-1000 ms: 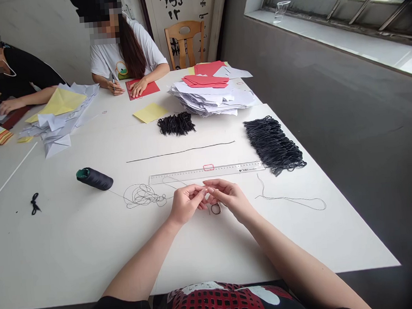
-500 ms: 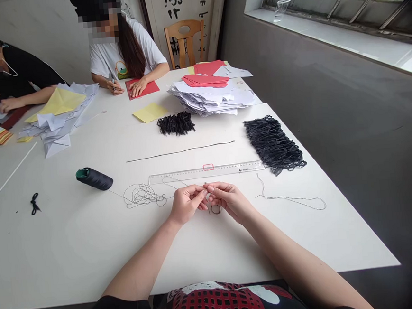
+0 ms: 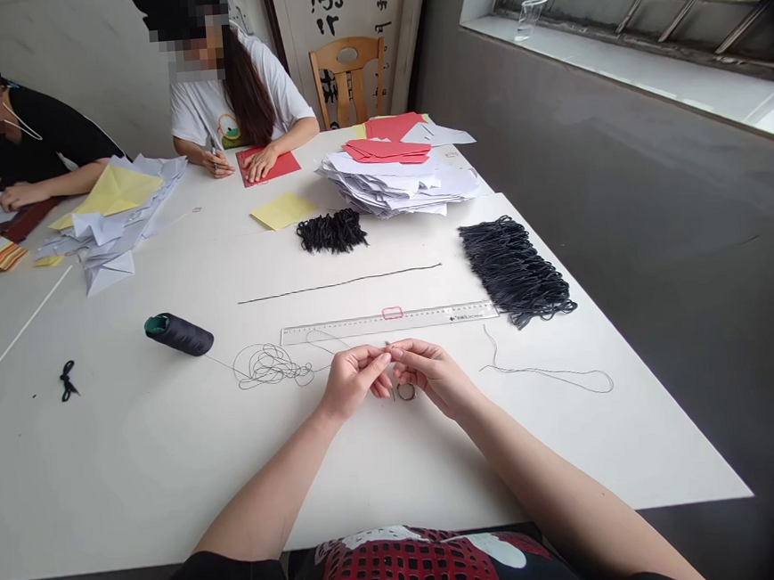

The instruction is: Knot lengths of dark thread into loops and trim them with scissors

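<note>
My left hand point(image 3: 352, 379) and my right hand point(image 3: 429, 371) meet fingertip to fingertip just above the white table point(image 3: 175, 485), both pinched on a thin dark thread that is too fine to follow between the fingers. A loose tangle of thread point(image 3: 269, 367) lies to the left of my left hand and runs toward a black thread spool point(image 3: 180, 334). A small metal ring point(image 3: 406, 392) rests on the table beneath my hands. A clear ruler point(image 3: 389, 322) lies just beyond my fingers.
A pile of black cords point(image 3: 514, 272) sits to the right, a smaller black bundle point(image 3: 331, 232) farther back, and one straight black cord point(image 3: 339, 284) between. Stacks of white and red paper point(image 3: 395, 182) lie at the back. Two other people sit at the far left with paper.
My hands have stayed together in nearly the same place, with the fingertips a little closer. The person at the far left has shifted their hands.
</note>
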A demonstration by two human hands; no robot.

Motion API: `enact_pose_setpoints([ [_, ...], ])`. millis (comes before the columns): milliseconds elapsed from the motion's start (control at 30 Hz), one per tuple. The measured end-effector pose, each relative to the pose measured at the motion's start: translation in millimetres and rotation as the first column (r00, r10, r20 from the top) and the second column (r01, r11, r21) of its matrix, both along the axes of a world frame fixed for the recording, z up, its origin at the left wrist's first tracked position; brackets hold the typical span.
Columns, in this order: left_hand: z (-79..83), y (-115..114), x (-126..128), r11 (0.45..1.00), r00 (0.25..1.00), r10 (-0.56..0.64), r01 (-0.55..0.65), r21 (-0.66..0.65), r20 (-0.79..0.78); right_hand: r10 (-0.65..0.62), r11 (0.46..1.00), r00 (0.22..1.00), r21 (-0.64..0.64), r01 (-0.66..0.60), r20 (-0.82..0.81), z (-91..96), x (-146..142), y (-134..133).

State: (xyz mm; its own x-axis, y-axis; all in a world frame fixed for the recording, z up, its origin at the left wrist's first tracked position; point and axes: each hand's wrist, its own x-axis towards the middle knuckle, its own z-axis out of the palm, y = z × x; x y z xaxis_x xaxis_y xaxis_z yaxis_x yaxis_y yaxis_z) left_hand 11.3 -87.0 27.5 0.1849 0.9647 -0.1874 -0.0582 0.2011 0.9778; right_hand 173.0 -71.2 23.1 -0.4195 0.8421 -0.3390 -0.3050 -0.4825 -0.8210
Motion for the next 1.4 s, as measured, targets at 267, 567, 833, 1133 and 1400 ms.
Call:
enact_pose_setpoints([
  [267, 2.2, 1, -1, 0.997, 0.995, 0.080, -0.080, 0.000, -0.061, -0.067, 0.995, 0.988, 0.084, 0.056, 0.136, 4.6, -5, -3],
  [567, 2.0, -1, -2, 0.995, 0.991, 0.070, -0.061, 0.079, -0.111, -0.072, 0.977, 0.969, 0.212, 0.021, 0.236, 3.9, -5, -4],
  [833, 2.1, 0, -3, 0.997, 0.990, 0.043, -0.033, 0.075, -0.133, -0.078, 0.973, 0.960, 0.230, 0.015, 0.267, 4.0, -4, -5],
  [1133, 4.6, -2, -6, 0.992, 0.975, -0.023, 0.050, 0.119, -0.222, 0.027, 0.955, 0.954, 0.274, -0.114, 0.300, 7.4, 6, 2],
  [1400, 5.6, -3, -6, 0.987, 0.966, -0.035, 0.074, 0.143, -0.256, 0.062, 0.890, 0.919, 0.394, -0.227, 0.389, 7.1, 17, 5],
])
